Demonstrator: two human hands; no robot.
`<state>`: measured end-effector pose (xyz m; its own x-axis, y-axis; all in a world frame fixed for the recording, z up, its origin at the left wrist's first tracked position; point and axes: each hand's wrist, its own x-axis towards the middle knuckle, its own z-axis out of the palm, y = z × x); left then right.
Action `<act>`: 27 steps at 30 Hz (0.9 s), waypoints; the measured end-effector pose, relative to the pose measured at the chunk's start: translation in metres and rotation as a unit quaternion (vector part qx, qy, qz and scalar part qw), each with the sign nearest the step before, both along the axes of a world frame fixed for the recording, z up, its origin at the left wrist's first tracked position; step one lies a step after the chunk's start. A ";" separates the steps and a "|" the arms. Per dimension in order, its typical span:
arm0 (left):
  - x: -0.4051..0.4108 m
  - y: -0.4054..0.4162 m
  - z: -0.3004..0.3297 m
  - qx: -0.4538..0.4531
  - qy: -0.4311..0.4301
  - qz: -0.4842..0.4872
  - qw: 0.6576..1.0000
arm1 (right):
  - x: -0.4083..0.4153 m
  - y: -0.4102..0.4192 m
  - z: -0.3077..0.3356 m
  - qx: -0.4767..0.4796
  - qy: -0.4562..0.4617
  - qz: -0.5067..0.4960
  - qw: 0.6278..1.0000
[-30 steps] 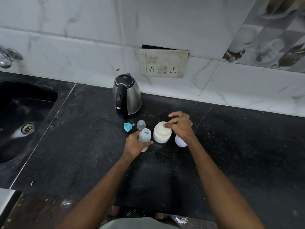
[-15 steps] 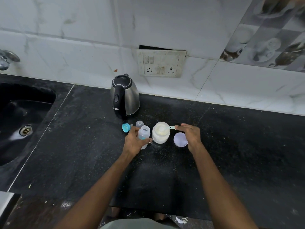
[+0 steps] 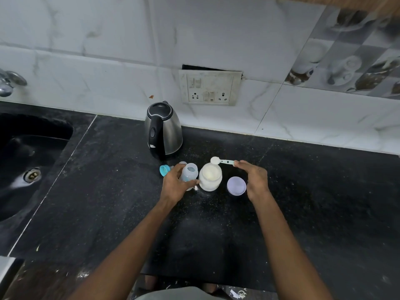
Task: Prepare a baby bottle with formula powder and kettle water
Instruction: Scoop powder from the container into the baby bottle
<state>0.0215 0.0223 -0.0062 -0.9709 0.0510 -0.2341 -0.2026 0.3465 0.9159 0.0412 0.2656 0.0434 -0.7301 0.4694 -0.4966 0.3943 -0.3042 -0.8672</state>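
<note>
Holding one scoop (image 3: 223, 161) by its handle tip, right hand (image 3: 255, 180) fingers pinched; heaped bowl points left, long axis roughly level, just behind one open formula jar (image 3: 210, 176). One bottle (image 3: 189, 172) stands left of jar, left hand (image 3: 176, 185) fingers wrapped around it. Scoop must travel leftward. One kettle (image 3: 163, 128), one lid (image 3: 236, 186) on bench (image 3: 108, 191).

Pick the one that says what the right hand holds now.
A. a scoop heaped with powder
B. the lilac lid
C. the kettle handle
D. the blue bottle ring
A: the right hand pinches the handle of the scoop, its white-filled bowl raised just behind the open formula jar.
</note>
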 end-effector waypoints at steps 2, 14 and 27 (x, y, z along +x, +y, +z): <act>0.000 -0.002 -0.002 0.003 0.005 0.001 1.000 | 0.001 -0.002 0.007 -0.008 0.014 0.000 1.000; -0.007 -0.011 0.007 0.044 0.043 0.010 0.998 | -0.005 -0.038 0.041 -0.025 0.058 0.024 0.998; -0.008 -0.027 0.010 0.060 0.059 0.008 0.996 | -0.008 -0.078 0.038 0.021 0.020 0.056 0.998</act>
<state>0.0136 -0.0045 0.0043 -0.9922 0.0565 -0.1110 -0.0952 0.2305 0.9684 0.0329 0.1874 0.0815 -0.7976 0.4040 -0.4480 0.3887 -0.2236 -0.8938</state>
